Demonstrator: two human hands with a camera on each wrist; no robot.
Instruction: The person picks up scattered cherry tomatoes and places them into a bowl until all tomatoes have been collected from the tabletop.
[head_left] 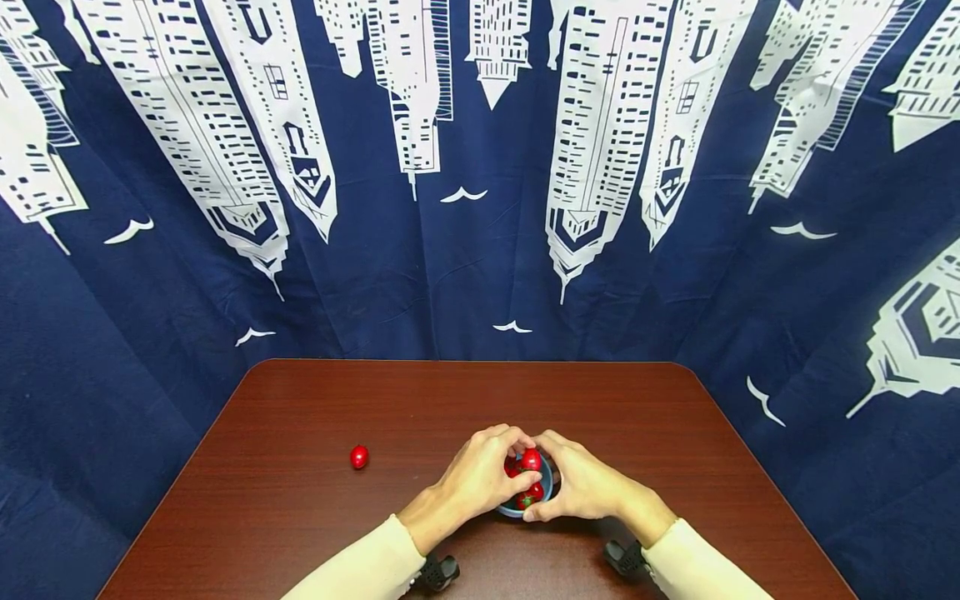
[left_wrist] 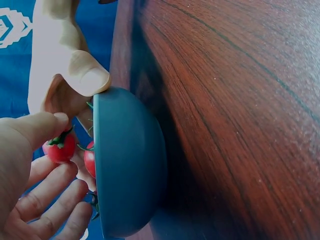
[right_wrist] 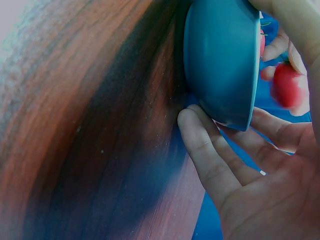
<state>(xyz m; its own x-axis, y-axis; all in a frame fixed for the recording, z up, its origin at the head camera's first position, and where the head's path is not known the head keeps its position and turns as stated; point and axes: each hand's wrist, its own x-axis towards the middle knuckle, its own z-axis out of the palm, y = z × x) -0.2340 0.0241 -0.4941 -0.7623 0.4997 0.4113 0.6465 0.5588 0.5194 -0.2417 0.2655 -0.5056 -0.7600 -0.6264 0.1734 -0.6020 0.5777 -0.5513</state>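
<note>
A small blue bowl stands on the table, with several red cherry tomatoes in it. My left hand reaches over the bowl and pinches a cherry tomato between thumb and fingers, at the level of the rim or a little above. The held tomato's green stem shows in the left wrist view. From the right side my right hand grips the bowl, its thumb on the rim and its fingers along the bowl's outer side and near its base.
A single cherry tomato lies on the brown wooden table, left of the hands. Behind the table hangs a dark blue cloth with white buildings and birds. Each wrist wears a black camera.
</note>
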